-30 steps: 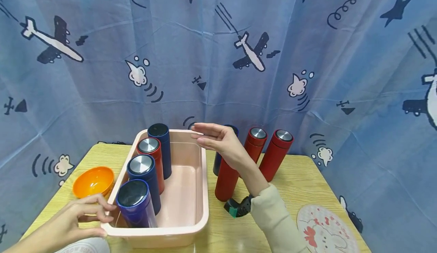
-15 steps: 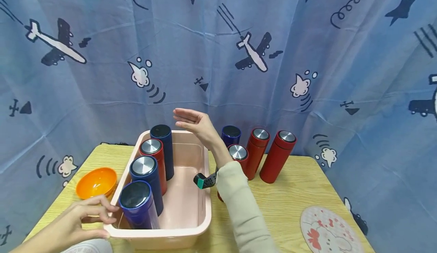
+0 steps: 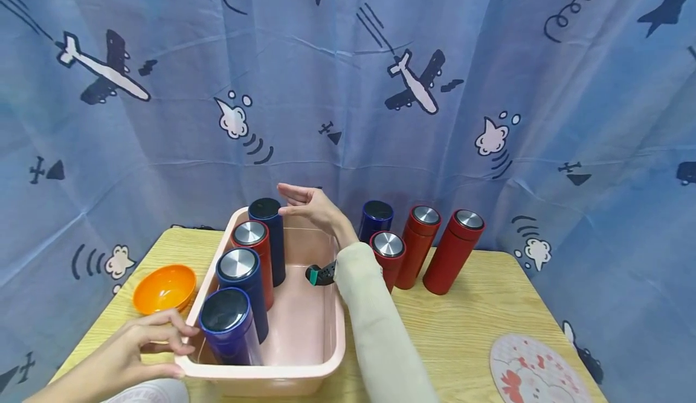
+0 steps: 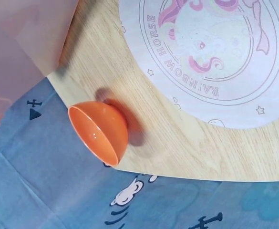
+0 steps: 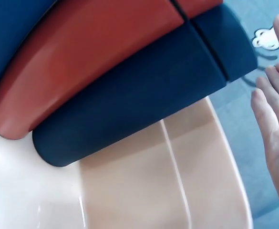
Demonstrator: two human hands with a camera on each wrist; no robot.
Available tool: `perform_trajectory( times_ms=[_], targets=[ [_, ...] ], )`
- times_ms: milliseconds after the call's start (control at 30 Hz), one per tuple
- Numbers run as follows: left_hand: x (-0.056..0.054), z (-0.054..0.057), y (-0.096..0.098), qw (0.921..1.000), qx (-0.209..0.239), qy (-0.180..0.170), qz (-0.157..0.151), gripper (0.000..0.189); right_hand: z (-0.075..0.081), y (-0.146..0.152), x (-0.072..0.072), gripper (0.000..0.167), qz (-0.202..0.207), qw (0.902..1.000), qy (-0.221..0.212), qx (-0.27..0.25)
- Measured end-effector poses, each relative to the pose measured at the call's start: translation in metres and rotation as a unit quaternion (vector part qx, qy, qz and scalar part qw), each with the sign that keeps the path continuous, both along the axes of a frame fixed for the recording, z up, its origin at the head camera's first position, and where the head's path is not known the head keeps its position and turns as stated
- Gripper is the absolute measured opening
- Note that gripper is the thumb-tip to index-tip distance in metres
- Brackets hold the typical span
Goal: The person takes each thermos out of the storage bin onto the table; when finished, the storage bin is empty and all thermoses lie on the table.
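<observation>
A pale pink plastic bin (image 3: 304, 369) stands on the table with several thermos flasks upright along its left side. My left hand (image 3: 138, 344) grips the bin's near left corner, fingers bent at the rim and thumb below. My right hand (image 3: 312, 206) is over the bin's far side, fingers straight and holding nothing. Its fingertips are close beside the cap of the farthest dark blue flask (image 3: 276, 240); in the right wrist view a gap shows between that flask (image 5: 144, 90) and the fingers. Nearer are a red flask (image 3: 263, 258), a blue one (image 3: 251, 294) and a shiny purple-blue one (image 3: 231, 324).
Right of the bin stand two red flasks (image 3: 418, 252) (image 3: 452, 255), another red one (image 3: 390, 264) partly behind the sleeve, and a blue one (image 3: 375, 219). An orange bowl (image 3: 165, 288) sits left of the bin. Round printed mats lie front right (image 3: 535, 370) and front left (image 4: 211, 57).
My right hand has moved left from near the standing red flasks to over the bin, then a little lower beside the far blue flask. The left hand keeps its hold on the bin.
</observation>
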State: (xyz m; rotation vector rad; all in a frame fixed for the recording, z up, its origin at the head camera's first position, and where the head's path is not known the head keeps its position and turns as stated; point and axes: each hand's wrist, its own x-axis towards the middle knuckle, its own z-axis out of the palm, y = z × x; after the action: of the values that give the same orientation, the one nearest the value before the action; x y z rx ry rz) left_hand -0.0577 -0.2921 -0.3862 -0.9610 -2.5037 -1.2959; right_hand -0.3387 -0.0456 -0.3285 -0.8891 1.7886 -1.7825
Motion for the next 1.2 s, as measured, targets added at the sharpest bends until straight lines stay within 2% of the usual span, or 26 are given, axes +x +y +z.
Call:
perform_trajectory(
  times_ms=[200,367,467,800,1033,1200],
  targets=[
    [-0.002,-0.001,0.001,1.0,0.0,-0.005,-0.002,0.032,-0.013,-0.003,-0.003,0.063,0.023,0.9997,-0.011,0.0],
    [-0.001,-0.003,0.001,0.9999,0.007,0.002,-0.012,0.032,-0.022,-0.009,-0.001,0.064,0.029,0.999,-0.032,-0.013],
    [-0.001,-0.002,0.001,0.9999,0.006,0.0,-0.011,0.032,-0.026,-0.011,-0.001,0.065,0.028,0.9992,-0.026,-0.009],
    [0.0,-0.003,-0.001,0.9995,0.013,-0.024,-0.017,0.032,-0.034,-0.015,0.0,0.066,0.016,0.9997,-0.009,0.014],
    [-0.001,-0.003,-0.003,0.9993,0.018,-0.018,-0.025,0.035,-0.037,-0.013,0.0,0.065,0.015,0.9998,-0.01,-0.006],
    [-0.001,-0.004,-0.003,0.9996,0.018,-0.008,-0.022,0.035,-0.035,-0.014,-0.001,0.063,0.012,0.9999,0.003,-0.002]
  ],
)
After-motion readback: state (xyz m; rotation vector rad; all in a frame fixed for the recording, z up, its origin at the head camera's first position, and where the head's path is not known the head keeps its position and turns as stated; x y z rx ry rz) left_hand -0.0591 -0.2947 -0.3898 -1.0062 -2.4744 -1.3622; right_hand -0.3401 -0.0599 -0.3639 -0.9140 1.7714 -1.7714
